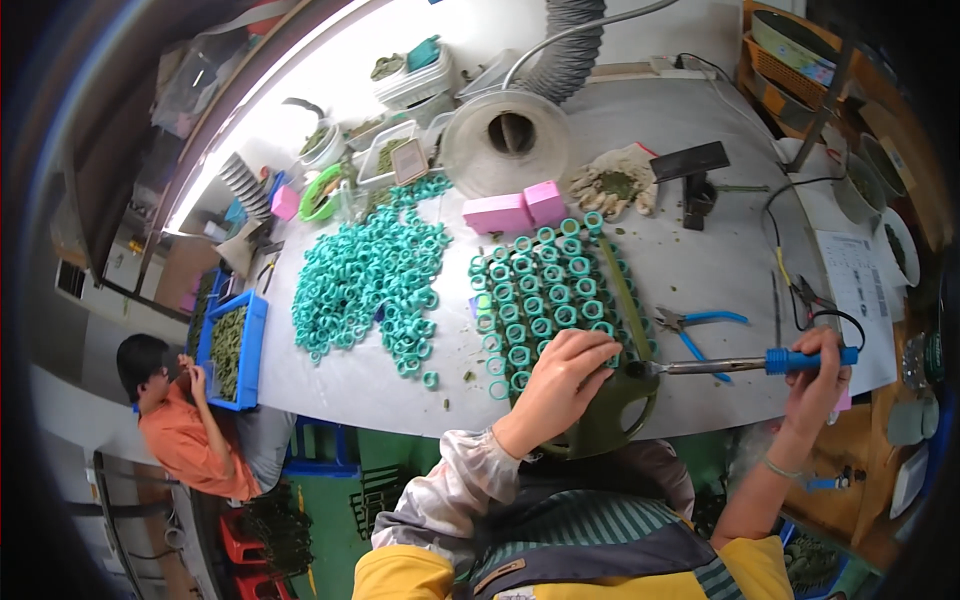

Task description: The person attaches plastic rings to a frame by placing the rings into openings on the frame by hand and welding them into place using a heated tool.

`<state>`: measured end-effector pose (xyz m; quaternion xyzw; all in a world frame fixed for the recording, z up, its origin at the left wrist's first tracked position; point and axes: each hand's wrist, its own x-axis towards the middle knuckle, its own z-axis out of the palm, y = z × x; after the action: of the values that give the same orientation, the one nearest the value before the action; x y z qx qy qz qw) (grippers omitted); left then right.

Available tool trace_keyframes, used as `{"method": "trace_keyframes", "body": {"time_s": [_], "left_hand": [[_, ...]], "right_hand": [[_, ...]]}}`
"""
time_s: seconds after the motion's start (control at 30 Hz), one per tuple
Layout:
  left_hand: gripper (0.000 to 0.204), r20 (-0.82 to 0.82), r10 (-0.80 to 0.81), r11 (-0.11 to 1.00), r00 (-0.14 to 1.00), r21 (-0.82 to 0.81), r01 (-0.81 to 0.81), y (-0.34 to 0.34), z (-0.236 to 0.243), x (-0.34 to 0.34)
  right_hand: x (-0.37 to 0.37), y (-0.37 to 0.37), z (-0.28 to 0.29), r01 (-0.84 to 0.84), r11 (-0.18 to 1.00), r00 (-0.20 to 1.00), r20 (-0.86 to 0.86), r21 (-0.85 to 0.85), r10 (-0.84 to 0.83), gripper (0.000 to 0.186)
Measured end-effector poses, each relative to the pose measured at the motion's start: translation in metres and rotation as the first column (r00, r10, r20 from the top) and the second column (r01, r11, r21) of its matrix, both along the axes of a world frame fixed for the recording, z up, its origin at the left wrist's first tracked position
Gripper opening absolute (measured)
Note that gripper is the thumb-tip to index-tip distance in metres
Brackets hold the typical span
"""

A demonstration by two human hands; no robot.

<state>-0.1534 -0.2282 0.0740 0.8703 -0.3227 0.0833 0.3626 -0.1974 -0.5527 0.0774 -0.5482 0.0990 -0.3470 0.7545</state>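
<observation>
Hard to see: The tip of the soldering iron (pixel 745 365) is small, and the exact spot it touches is too tiny to make out. The left hand (pixel 560 385) covers part of the dark green plastic piece (pixel 612 420), so the fingertips are hidden.

Cut off: The person's body runs off the bottom edge. The edges of the picture bend and go dark.

Left hand: The fingers are curled down over the dark green plastic piece at the front edge of the table (pixel 700 260). It seems to be pressing or holding the piece, but the grip is hidden.

Right hand: The right hand (pixel 820 375) is closed around the blue handle of the soldering iron. The metal end points left, toward the left hand and the green piece.

Teal rings in rows: Neat rows of teal rings (pixel 540 295) sit on a dark tray just behind the left hand.

Loose teal rings: A big pile of teal rings (pixel 370 275) lies farther left on the table.

Pliers: Blue-handled pliers (pixel 700 325) lie just behind the iron.

Pink blocks: Two pink blocks (pixel 512 208) sit behind the rows.

Glove: A dirty work glove (pixel 612 182) lies near the pink blocks.

Hose: A grey ribbed hose (pixel 575 45) comes down to a round clear hood.

Other person: A person in an orange top (pixel 185 440) sits to the left by a blue bin (pixel 232 350).
</observation>
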Motion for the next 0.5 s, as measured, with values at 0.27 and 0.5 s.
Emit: {"method": "trace_keyframes", "body": {"time_s": [0.27,0.5], "left_hand": [[0.032,0.073,0.551,0.738,0.831,0.423,-0.526,0.188,-0.026,-0.018],[0.036,-0.012,0.532,0.826,0.846,0.225,-0.516,0.203,-0.057,-0.026]], "right_hand": [[-0.002,-0.006,0.002,0.045,0.999,0.999,-0.029,-0.025,-0.046,0.029],[0.003,-0.005,0.008,0.111,0.992,0.992,-0.048,-0.052,-0.113,0.031]]}}
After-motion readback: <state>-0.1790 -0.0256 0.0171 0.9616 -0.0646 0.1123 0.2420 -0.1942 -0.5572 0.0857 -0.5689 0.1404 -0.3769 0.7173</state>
